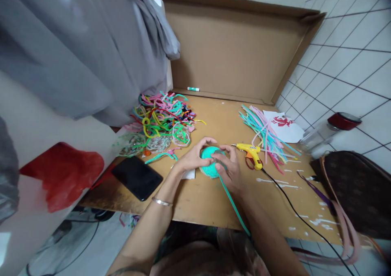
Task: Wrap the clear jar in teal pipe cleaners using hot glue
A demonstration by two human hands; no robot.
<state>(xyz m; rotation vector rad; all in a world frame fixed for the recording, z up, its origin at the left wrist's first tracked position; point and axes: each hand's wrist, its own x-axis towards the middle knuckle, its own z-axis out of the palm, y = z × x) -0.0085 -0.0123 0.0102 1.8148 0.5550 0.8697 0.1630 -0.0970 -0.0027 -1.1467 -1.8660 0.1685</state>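
A round turquoise piece [209,171], seemingly wound from fuzzy pipe cleaner, is held above the table between both hands. My left hand [192,158] wraps its left side, thumb across the face and fingers curled round the far rim. My right hand [231,171] is closed at the right side, its fingertips pressed on the piece near the left thumb. From under the right hand a turquoise pipe cleaner [233,206] trails toward the table's front edge. To the right of that hand lies a yellow glue gun [251,150], its nozzle pointing left.
Tangled coloured pipe cleaners [165,117] are heaped at the left, near a black tablet [137,178]. Straight pipe cleaners [264,127] lie at the right by a clear bottle [320,135] and a brown bag [360,186]. A black cord [288,200] crosses the table's right side. Cardboard [232,47] stands behind.
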